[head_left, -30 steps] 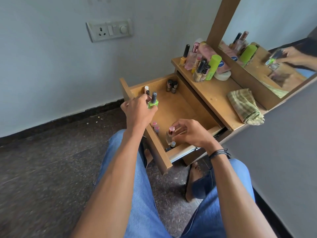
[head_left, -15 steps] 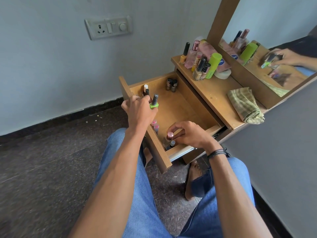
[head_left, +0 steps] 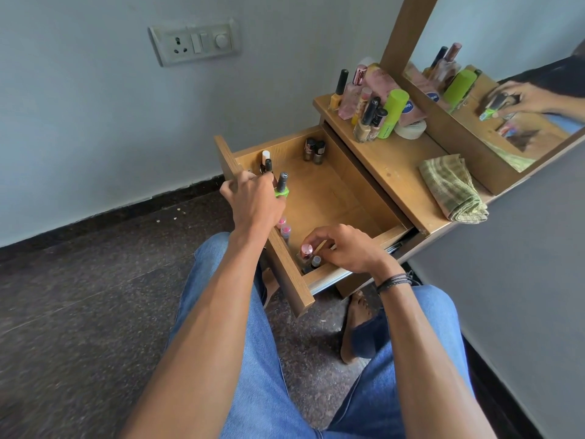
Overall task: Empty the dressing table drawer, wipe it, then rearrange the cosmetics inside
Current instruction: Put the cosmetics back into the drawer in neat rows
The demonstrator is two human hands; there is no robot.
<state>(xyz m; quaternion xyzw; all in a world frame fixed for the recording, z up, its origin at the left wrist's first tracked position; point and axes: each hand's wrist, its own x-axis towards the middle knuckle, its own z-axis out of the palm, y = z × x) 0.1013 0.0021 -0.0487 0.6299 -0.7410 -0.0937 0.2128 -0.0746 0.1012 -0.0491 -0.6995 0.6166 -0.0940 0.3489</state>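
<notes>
as the left hand (head_left: 253, 201) grips a green bottle (head_left: 281, 191), the right hand (head_left: 345, 248) pinches a pink-capped bottle (head_left: 306, 250). drawer (head_left: 332, 191) stands open.

Head view, text check: nothing reads outright.

- Green nail polish bottle (head_left: 281, 186): there is a small white sticker on top of its black cap. It carries dark characters too small for me to make out.
- Pink tube (head_left: 381, 81) at the back of the table top (head_left: 392, 166): it has a blue oval label with white script, partly hidden behind the lime-green bottle (head_left: 392, 114). The letters are not legible. The same oval shows in the mirror (head_left: 512, 30), also blurred.
- Black-capped bottle (head_left: 368, 115): a small pale mark sits on the cap, and I cannot read it.
</notes>
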